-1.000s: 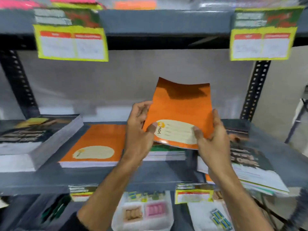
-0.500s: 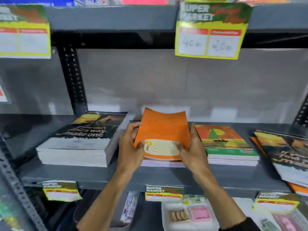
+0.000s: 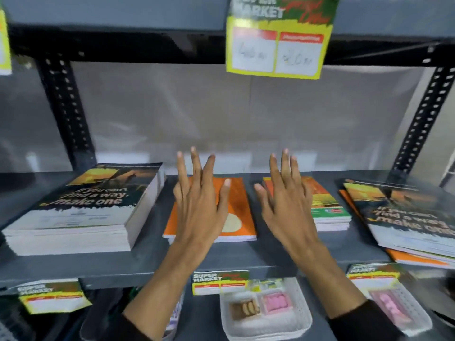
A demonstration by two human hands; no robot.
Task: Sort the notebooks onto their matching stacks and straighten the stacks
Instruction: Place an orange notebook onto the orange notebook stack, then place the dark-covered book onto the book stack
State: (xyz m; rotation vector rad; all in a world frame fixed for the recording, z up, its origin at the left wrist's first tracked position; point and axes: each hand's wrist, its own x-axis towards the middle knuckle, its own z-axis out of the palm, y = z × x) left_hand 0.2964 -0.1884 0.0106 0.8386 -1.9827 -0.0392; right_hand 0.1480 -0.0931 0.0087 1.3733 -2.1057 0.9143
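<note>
No grip, left hand [image 3: 200, 205] and right hand [image 3: 286, 205] spread above orange notebook [image 3: 240, 205]

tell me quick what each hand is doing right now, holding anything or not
Left hand: open, fingers spread, holding nothing, above the orange notebook stack.
Right hand: open, fingers spread, holding nothing.

Both hands, left hand [image 3: 200, 205] and right hand [image 3: 286, 205], are hovering spread-fingered over the orange notebook [image 3: 240, 200] lying on the shelf [image 3: 221, 257].

orange notebook [image 3: 240, 200] flat atop middle stack
</note>
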